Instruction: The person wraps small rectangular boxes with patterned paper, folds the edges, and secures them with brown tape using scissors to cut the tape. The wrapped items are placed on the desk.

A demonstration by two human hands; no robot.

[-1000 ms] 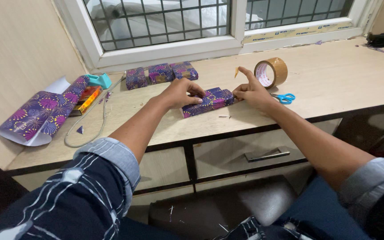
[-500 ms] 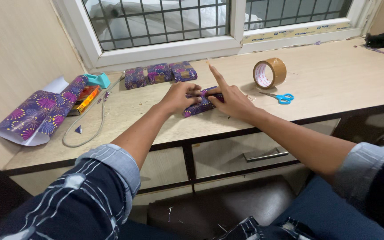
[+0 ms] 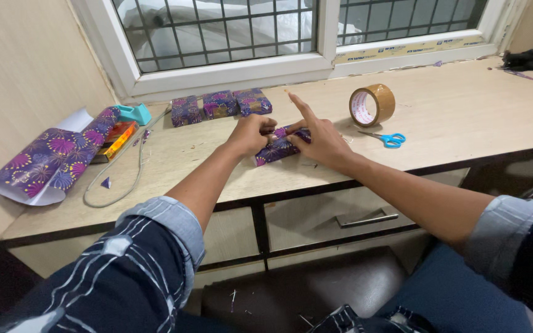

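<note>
Compared with the frame half a second earlier, the arrangement is nearly unchanged: both hands remain on the wrapped box (image 3: 276,148), the right index finger still points up toward 11 o'clock, and the left fingers have curled a little tighter over the box's near end. One second ago the right hand was at the box's right end, close to the tape roll; it now lies across the box's middle. The left hand (image 3: 250,134) is closed down on the left part of the box, knuckles up, pressing it against the desk (image 3: 464,117). The right hand (image 3: 317,139) presses the box with thumb and lower fingers while the index finger stands clear; it grips nothing else. The box is a small oblong block covered in purple paper printed with pink, yellow and blue bursts. It lies flat near the desk's front edge, at centre, angled with its right end farther away; most of its top is hidden by the hands. At 12 o'clock from it, three wrapped boxes (image 3: 220,103) in the same paper sit in a row below the window frame (image 3: 229,69). At 2 o'clock stands a brown tape roll (image 3: 372,105) on edge, with blue-handled scissors (image 3: 388,139) just beside it. At 9 o'clock lie a teal tape dispenser (image 3: 134,113) and a curled sheet of wrapping paper (image 3: 50,157).
</note>
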